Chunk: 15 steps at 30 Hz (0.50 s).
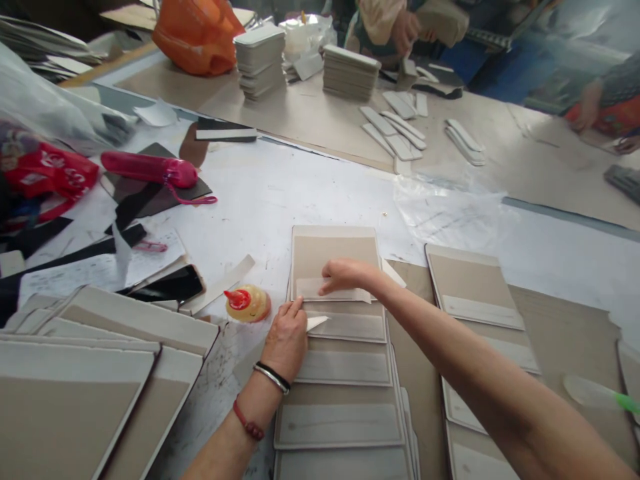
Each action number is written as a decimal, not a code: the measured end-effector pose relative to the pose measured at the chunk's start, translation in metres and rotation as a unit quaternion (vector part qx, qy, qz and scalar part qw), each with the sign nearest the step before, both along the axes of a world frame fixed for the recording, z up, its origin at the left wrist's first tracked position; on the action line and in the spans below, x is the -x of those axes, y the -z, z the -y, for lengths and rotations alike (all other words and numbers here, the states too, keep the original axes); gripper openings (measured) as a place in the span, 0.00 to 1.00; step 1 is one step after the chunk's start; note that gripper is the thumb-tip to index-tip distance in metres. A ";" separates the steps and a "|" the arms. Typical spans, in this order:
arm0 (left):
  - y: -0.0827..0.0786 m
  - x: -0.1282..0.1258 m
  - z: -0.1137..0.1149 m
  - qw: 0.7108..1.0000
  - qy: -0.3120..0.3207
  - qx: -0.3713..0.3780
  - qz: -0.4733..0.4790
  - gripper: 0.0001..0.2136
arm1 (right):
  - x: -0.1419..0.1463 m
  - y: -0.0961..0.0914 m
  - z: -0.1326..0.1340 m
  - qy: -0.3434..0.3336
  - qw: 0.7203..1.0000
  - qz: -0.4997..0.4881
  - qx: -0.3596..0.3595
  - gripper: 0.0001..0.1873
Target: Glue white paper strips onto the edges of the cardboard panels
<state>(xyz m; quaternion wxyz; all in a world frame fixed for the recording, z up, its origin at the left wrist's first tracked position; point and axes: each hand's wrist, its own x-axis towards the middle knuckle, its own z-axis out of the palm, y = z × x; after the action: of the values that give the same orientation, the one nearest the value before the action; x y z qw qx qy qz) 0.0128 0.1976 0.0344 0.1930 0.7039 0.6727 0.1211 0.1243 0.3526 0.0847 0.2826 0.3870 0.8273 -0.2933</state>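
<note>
Beige panels with pale edges overlap in a column in front of me, each with a whitish strip. On the top panel point(334, 248), my right hand point(347, 275) is closed, with bent fingers over its pale strip point(307, 287); what the fingertips pinch, if anything, is hidden. My left hand point(286, 339) lies at that panel's lower left corner, fingers together. From it a white pointed piece point(318, 323) sticks out over the panel below. Left of this hand is a yellowish bottle point(255, 304) with a red nozzle.
More panels lie at left point(65, 407) and in a right-hand column point(467, 273). A phone point(175, 283), pink umbrella point(150, 168) and plastic sheet point(445, 207) lie around. Stacks of pieces point(350, 73) and an orange bag point(197, 33) stand behind. Another person's hand point(405, 32) works across the table.
</note>
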 end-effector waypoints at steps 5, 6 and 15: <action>0.005 0.000 0.001 0.999 0.010 -0.039 -0.016 0.12 | -0.070 -0.002 0.000 0.094 0.995 -0.012 -0.022 0.11; 0.006 0.000 0.002 0.999 0.008 -0.048 -0.018 0.12 | -0.083 -0.001 0.002 0.121 0.992 -0.022 -0.031 0.11; 0.013 0.000 0.005 0.997 0.014 -0.076 -0.025 0.11 | -0.114 0.018 0.023 0.235 0.967 -0.032 -0.098 0.13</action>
<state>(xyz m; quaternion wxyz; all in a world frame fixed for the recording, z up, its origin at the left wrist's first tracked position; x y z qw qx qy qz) 0.0125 0.1930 0.0214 0.1238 0.7288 0.6563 0.1512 0.2383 0.3298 0.0663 0.1397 0.5866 0.7463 -0.2816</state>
